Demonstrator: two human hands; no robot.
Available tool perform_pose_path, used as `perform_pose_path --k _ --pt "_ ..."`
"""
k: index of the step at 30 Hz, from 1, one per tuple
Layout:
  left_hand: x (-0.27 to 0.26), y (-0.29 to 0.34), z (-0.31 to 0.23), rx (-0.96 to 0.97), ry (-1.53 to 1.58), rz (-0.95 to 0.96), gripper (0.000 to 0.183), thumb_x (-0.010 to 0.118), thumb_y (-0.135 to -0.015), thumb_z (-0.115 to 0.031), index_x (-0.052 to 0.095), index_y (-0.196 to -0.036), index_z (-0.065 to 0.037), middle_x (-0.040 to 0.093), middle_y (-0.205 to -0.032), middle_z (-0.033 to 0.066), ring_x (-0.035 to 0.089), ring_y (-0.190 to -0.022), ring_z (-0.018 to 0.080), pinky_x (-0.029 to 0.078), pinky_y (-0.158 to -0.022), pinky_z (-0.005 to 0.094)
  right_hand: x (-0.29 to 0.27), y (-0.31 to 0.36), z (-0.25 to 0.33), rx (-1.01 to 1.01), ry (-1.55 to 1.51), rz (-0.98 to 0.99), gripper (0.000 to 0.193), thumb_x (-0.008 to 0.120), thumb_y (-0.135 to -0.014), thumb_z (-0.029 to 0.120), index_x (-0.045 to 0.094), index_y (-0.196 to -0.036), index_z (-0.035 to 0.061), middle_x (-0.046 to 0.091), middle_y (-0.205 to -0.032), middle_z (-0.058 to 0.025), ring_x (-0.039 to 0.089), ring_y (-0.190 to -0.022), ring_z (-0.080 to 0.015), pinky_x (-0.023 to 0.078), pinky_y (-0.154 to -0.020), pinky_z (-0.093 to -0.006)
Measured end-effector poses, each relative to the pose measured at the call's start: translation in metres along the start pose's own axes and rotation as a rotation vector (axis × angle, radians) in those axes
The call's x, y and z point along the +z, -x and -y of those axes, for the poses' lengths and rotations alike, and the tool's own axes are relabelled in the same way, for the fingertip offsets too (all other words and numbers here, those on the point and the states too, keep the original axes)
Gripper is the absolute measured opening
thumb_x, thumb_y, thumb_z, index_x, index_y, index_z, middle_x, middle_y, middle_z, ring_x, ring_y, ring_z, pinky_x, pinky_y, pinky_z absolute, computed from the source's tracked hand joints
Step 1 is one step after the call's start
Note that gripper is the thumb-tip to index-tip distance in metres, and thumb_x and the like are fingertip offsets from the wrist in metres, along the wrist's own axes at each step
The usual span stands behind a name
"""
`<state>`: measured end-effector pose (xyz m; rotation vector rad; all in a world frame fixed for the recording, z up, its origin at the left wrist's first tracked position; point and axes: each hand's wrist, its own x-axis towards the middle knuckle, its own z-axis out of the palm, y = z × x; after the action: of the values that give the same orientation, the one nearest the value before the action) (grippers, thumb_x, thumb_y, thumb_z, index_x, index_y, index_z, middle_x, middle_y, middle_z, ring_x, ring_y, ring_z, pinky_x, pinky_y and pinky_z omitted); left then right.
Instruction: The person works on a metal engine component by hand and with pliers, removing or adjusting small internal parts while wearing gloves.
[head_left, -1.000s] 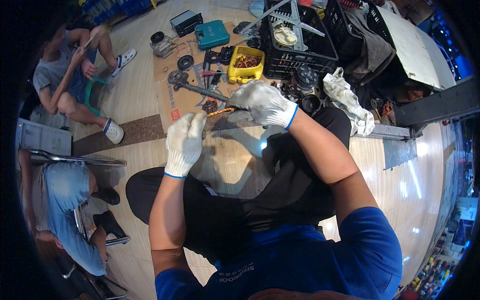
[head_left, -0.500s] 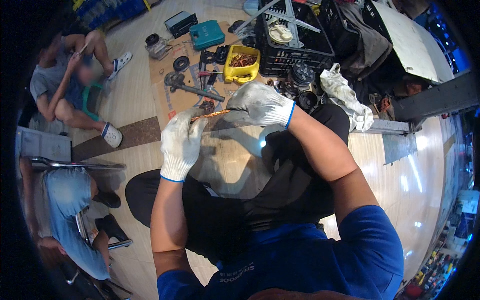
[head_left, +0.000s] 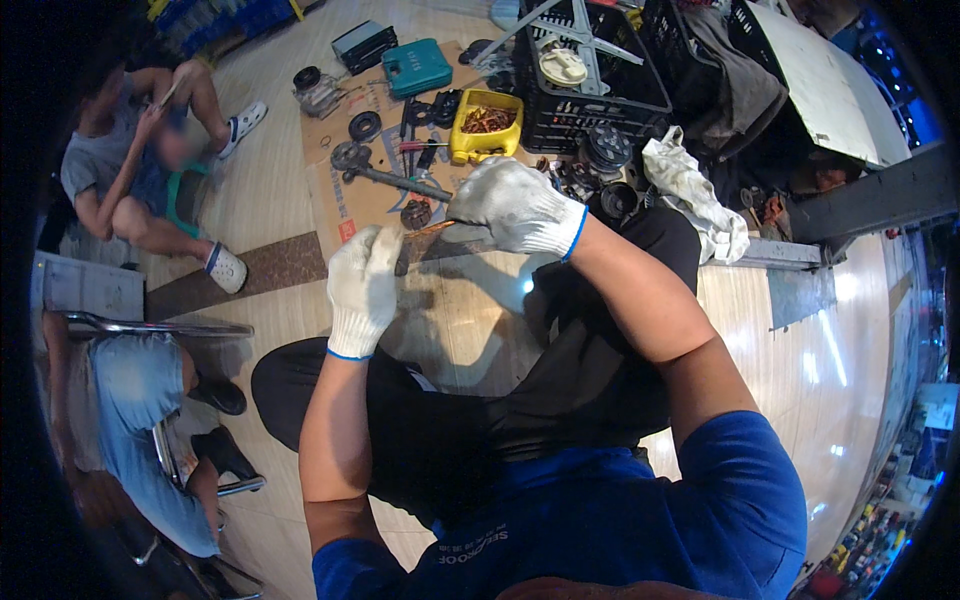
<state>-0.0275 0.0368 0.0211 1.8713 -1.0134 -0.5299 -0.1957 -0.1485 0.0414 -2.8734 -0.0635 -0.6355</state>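
Both hands wear white knit gloves with blue cuffs. Between them, above the floor, runs a short copper-coloured twisted wire strand point(head_left: 430, 229). My left hand point(head_left: 362, 285) pinches its left end, fingers pressed together. The strand's other end disappears into my right hand point(head_left: 515, 208), whose fingers are curled round it. Just beyond the strand lies a small dark round part point(head_left: 415, 212) on a flattened cardboard sheet point(head_left: 330, 190). A yellow cut-open jug point(head_left: 460, 142) full of copper-coloured scraps stands past my right hand. A long-handled metal tool point(head_left: 400, 182) rests on the cardboard.
A teal case point(head_left: 417, 68), a dark ring point(head_left: 364, 126) and a black crate point(head_left: 590, 115) are at the far side. Round dark parts point(head_left: 606, 150) and a white cloth point(head_left: 690, 190) lie to the right. Two people sit at the left, one on a green stool point(head_left: 180, 203).
Less of the strand shows between my gloves. My left hand has shifted slightly right and its fingers have drawn together. The right hand has barely moved.
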Motion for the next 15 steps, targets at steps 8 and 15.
perform_pose_path --k 8,15 --pt "0.000 -0.001 -0.018 0.166 -0.278 -0.060 0.026 0.065 -0.094 -0.020 0.069 -0.106 0.003 0.069 -0.089 0.0195 0.068 -0.079 0.0279 0.051 -0.074 0.0351 -0.004 0.007 -0.003 0.113 -0.190 0.081 0.026 0.068 -0.087 0.029 0.071 -0.089 0.0040 0.068 -0.082 -0.0195 0.068 -0.080 -0.0376 0.054 -0.072 -0.0451" --pt "-0.009 0.000 -0.015 0.528 -0.350 -0.105 0.017 0.066 -0.091 -0.014 0.071 -0.096 0.001 0.069 -0.086 0.0206 0.068 -0.078 0.0352 0.053 -0.070 0.0398 -0.014 0.004 -0.001 0.272 -0.415 0.243 0.037 0.068 -0.090 0.035 0.072 -0.105 0.0016 0.069 -0.092 -0.0258 0.068 -0.086 -0.0403 0.054 -0.077 -0.0450"
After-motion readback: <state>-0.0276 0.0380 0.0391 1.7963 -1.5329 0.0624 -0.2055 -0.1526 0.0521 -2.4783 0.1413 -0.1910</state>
